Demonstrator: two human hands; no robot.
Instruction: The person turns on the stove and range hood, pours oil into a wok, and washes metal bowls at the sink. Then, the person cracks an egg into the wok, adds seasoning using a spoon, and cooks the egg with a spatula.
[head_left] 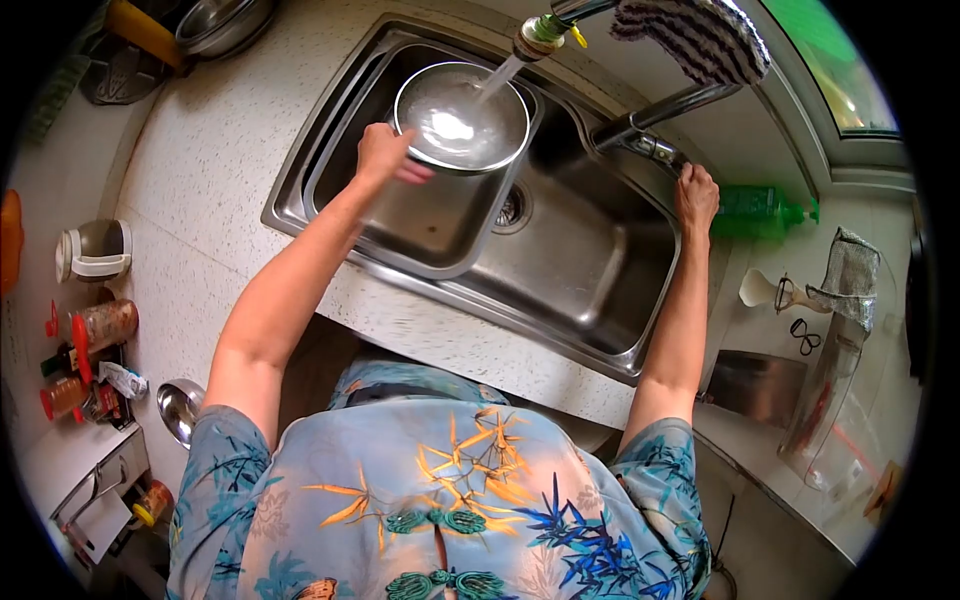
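A round metal bowl [485, 139] sits over the left basin of the steel sink, full of water, while a stream from the faucet [540, 38] runs into it. At the bowl's lower-left rim is my left hand [384, 155], thumb and fingers apart. Its fingertips are blurred by motion, and whether they touch the bowl is unclear. On the right, my right hand [697, 198] is closed around the end of the faucet handle [660, 150], which it mostly covers.
The sink's right basin [560, 265] has a drain [511, 208]. Beside my right hand lies a green bottle [755, 212]. A striped cloth [700, 40] hangs over the faucet pipe. Further right are a cleaver [757, 388] and a peeler [790, 293]. Jars [108, 325] and a ladle [180, 410] are at left.
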